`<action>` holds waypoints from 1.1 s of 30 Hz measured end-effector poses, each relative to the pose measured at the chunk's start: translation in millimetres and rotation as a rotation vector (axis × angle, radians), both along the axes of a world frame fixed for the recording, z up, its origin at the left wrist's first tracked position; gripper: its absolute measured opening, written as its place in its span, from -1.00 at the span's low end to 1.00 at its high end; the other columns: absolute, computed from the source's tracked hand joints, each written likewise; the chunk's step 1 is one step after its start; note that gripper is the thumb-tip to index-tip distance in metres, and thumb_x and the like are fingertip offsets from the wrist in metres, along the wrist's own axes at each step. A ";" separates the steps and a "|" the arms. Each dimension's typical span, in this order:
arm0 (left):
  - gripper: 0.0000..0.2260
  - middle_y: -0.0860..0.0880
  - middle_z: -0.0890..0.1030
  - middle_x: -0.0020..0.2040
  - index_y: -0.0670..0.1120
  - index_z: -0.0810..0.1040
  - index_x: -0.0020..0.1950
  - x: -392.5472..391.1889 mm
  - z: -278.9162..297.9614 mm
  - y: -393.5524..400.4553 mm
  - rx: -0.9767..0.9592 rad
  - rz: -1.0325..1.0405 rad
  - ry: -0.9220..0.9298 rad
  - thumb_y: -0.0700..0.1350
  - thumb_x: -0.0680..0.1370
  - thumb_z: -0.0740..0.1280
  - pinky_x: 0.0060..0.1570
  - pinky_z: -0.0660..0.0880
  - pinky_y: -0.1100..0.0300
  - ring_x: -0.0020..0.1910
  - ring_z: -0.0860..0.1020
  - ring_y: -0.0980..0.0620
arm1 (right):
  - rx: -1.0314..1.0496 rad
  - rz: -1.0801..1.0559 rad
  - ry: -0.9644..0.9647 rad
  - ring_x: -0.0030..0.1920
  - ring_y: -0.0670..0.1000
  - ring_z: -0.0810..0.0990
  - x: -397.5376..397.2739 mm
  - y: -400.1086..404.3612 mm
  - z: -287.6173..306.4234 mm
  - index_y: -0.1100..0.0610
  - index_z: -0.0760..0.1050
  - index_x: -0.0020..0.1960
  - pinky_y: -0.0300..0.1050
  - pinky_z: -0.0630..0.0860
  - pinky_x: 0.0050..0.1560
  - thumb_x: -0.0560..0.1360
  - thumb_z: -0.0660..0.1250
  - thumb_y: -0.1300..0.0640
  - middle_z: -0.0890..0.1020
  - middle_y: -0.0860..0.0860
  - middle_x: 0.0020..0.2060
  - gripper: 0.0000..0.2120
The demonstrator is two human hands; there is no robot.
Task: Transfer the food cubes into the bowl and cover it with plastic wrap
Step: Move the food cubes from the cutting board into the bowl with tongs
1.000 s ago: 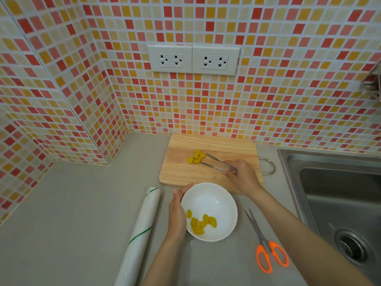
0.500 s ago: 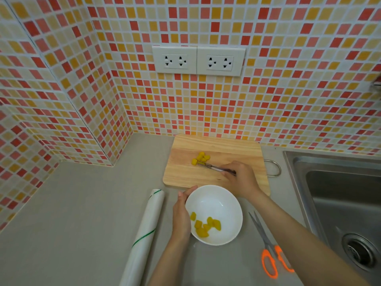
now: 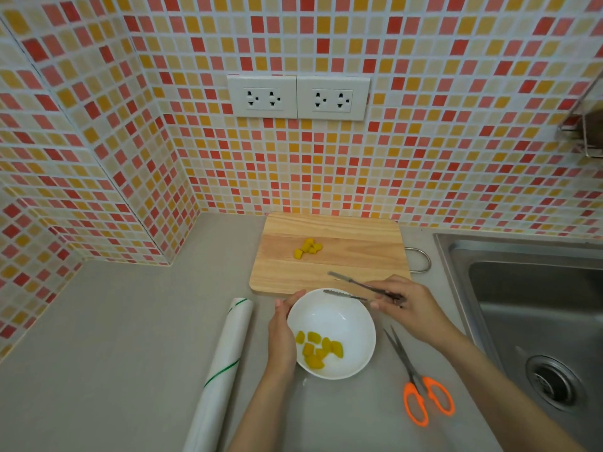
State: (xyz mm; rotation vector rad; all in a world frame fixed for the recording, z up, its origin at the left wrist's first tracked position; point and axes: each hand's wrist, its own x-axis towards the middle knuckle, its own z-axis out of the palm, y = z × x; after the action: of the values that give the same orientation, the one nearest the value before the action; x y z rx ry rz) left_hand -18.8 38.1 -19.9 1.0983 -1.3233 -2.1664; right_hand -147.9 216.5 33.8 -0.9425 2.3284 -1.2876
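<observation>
Food cubes (image 3: 319, 350) lie in the white bowl (image 3: 355, 324) near the counter's (image 3: 130, 321) front edge; my left hand (image 3: 282, 334) cups its rim, fingers relaxed. My right hand (image 3: 403, 305) pinches tongs (image 3: 352, 287), tips apart and empty, over the bowl's far rim. More cubes (image 3: 308, 248) sit mid cutting board (image 3: 359, 249), toward the wall.
</observation>
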 end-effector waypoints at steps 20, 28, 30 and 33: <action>-0.54 -0.14 0.68 0.08 0.02 0.70 -0.02 -1.7 -10.7 -0.2 0.049 0.015 0.012 0.09 0.63 0.01 0.20 0.48 -0.18 0.08 0.62 -0.18 | 0.224 -0.307 0.095 -0.14 0.14 0.60 -51.4 -92.3 -38.0 0.13 0.66 -0.01 -0.16 0.32 -0.33 0.47 0.34 0.17 0.71 0.13 -0.15 -0.84; -0.52 -0.06 0.72 -0.02 0.02 0.72 -0.07 -2.2 -8.8 0.2 0.035 0.016 0.018 0.08 0.63 0.00 0.08 0.53 -0.01 0.01 0.64 -0.10 | 0.012 -0.226 0.059 -0.12 0.07 0.60 -2.5 -39.1 -6.8 0.16 0.64 0.02 -0.14 0.45 -0.12 0.42 0.40 0.24 0.69 0.12 -0.14 -0.82; -0.51 -0.03 0.73 -0.06 0.02 0.71 -0.09 -2.2 -7.8 0.5 0.024 0.016 0.028 0.07 0.64 -0.02 0.07 0.52 0.00 0.01 0.63 -0.11 | 0.008 -0.183 0.056 -0.13 -0.01 0.59 17.5 -21.0 -5.2 0.12 0.64 0.04 -0.38 0.41 -0.13 0.41 0.41 0.24 0.66 0.06 -0.16 -0.79; -0.52 -0.05 0.72 -0.08 0.01 0.70 -0.07 -1.6 -5.8 0.9 0.011 0.011 0.033 0.05 0.64 -0.02 0.04 0.52 0.02 -0.01 0.63 -0.12 | 0.053 -0.154 0.028 -0.20 -0.03 0.55 35.6 -4.9 -6.5 0.06 0.62 0.08 -0.46 0.37 -0.20 0.40 0.42 0.26 0.60 0.09 -0.22 -0.73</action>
State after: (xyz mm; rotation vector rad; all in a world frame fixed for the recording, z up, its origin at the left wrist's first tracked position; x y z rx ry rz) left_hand -20.4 39.0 -25.7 1.0667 -1.2889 -2.1770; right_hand -112.3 211.6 27.2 -0.7828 2.4861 -1.2704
